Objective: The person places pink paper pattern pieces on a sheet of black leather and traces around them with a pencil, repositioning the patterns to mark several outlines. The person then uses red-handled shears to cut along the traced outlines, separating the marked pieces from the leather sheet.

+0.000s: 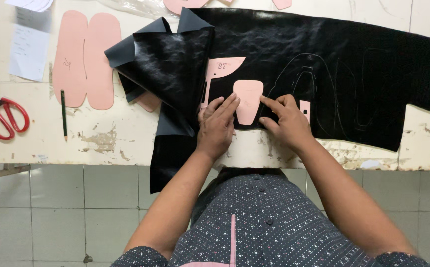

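Landmark: small pink pattern piece [248, 101], rounded at top, lying flat on black leather sheet [334, 74] near sheet's front edge.

L hand [216, 127]: palm down, fingers straight and close together, pressing on leather just left of the pattern; fingertips touch its left edge. Nothing gripped.

R hand [288, 121]: just right of the pattern; index finger extended, tip at pattern's right edge, other fingers curled. Whether it holds anything, e.g. a marker, cannot be told.

Leather sheet: spread over bench [101, 138]; left part folded up in a bunch, left and above the pattern; one flap hangs over bench front edge. Faint traced outlines on leather right of the pattern.

Second pink piece [220, 71], angular shape: just above-left of the pattern, on leather.

Two long pink sole patterns [86, 59]: well left of the pattern, on bare bench.

Pencil [63, 114]: beside the sole patterns, far left.

Red-handled scissors [0, 113]: farthest left, at bench edge.
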